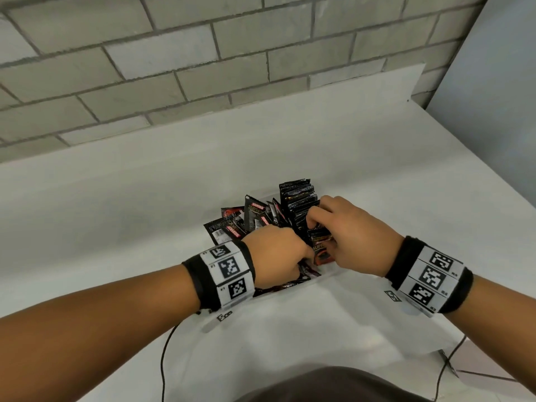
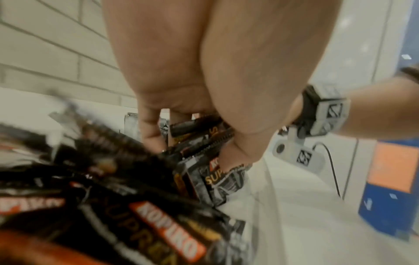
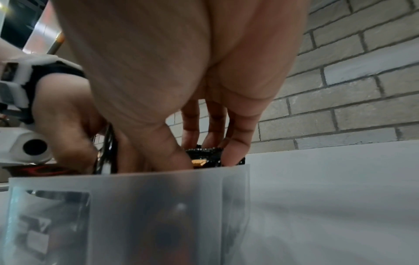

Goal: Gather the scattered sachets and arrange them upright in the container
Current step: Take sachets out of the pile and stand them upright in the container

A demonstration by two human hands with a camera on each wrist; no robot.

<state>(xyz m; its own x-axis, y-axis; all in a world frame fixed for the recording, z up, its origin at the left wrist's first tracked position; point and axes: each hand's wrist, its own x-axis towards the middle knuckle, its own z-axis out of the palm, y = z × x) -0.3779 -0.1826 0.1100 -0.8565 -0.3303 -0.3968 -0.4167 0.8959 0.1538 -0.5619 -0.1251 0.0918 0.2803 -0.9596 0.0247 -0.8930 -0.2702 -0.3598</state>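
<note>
1. Sachets: black foil packs, serrated edges, packed upright in a row at the far right part of the container; more of them loose and tilted on the left.
2. Legible print: "KOPIKO" in white on a red-orange band, "SUPR..." in gold below it; "SUP" on another pack in the left wrist view; barcode on a flat pack in the head view.
3. Container: frosted translucent plastic, sitting on a white table; dark pack shapes visible through its wall.
4. Right hand: fingers curled down over the upright row, thumb and fingers pinching packs at the near end of the row.
5. Left hand: knuckles up, fingers curled down into the pile, touching packs; whether clamped on one pack, cannot tell.
6. Hands close together, nearly touching.
7. Wristbands on both wrists: black straps, white panels with square black-and-white code markers; tiny digits beside them unreadable.
8. Wall behind the table: grey brick.
</note>
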